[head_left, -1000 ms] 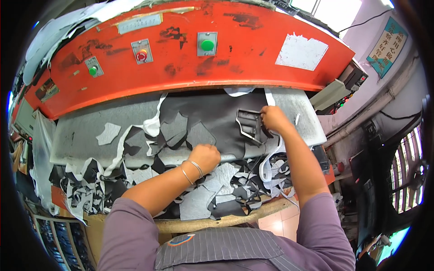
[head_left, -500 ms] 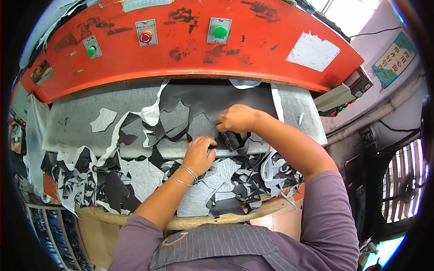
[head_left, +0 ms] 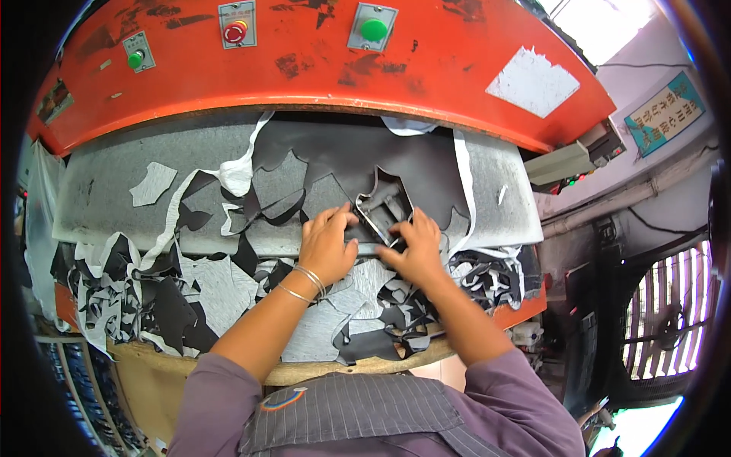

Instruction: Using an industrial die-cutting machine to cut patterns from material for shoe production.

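Observation:
A dark metal cutting die [head_left: 390, 199] with a tall walled outline and inner braces lies on a dark sheet of material [head_left: 304, 141]. My right hand [head_left: 416, 247] grips its near right side, fingers along the wall and thumb at the near corner. Against the die's left edge rests my left hand [head_left: 327, 242], its fingers stretched forward and thumb apart, holding nothing. Cut openings in the sheet to the left expose the grey board [head_left: 114, 190]. Below my hands lie grey pieces [head_left: 316, 331] with pointed outlines.
An orange press beam [head_left: 304, 84] with green and red buttons spans the far side. Offcuts [head_left: 175, 305] heap along the near edge, above a wooden rail [head_left: 320, 372]. White strips [head_left: 466, 183] border the sheet. A control box [head_left: 567, 160] stands at right.
The die has gone from tilted under my right hand to lying open-topped on the sheet. My right hand has come nearer to its near side. The view has shifted slightly.

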Demonstrator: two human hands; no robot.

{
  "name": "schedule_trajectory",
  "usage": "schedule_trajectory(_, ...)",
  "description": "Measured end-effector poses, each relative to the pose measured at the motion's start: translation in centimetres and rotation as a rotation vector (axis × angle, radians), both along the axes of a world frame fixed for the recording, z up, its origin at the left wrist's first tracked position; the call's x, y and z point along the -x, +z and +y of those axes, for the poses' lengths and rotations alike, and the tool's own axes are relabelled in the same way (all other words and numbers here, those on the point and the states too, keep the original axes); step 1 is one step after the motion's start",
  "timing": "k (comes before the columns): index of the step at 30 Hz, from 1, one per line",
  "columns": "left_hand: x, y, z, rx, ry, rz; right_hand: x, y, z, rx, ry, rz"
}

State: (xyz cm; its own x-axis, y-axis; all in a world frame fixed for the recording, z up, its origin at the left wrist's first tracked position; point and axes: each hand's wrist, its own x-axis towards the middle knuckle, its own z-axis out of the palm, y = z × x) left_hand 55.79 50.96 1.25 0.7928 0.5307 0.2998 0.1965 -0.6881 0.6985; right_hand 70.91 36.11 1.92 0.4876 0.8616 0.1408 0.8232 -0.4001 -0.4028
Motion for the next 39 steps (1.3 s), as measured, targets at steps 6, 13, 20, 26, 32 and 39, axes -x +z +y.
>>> schedule_trajectory(6, 0.7, -0.2, 0.6, 0.107, -0.099, 0.041, -5.7, 1.6, -1.2, -0.012, 0.255, 0.202)
schedule_trajectory(13, 0.4, -0.2, 0.5, 0.008, -0.126, -0.009, -2.5, 0.3, -2.2, -0.134, -0.022, 0.222)
schedule_trajectory(20, 0.4, -0.7, 1.2, 0.008, -0.144, -0.04, -0.6, -2.1, -1.8, -0.323, -0.249, 0.214)
schedule_trajectory(26, -0.2, -1.7, 0.6, -0.08, -0.024, -0.101, 0.3, -2.1, -1.7, -0.32, -0.214, 0.107)
schedule_trajectory(32, -1.4, -2.1, 0.4, -0.131, 0.119, -0.16, 0.8, -2.6, -1.7, -0.334, -0.279, 0.106)
schedule_trajectory(39, -1.5, -2.0, 0.9, -0.173, 0.096, -0.175, 0.4, -2.4, -1.1, -0.309, -0.24, 0.082)
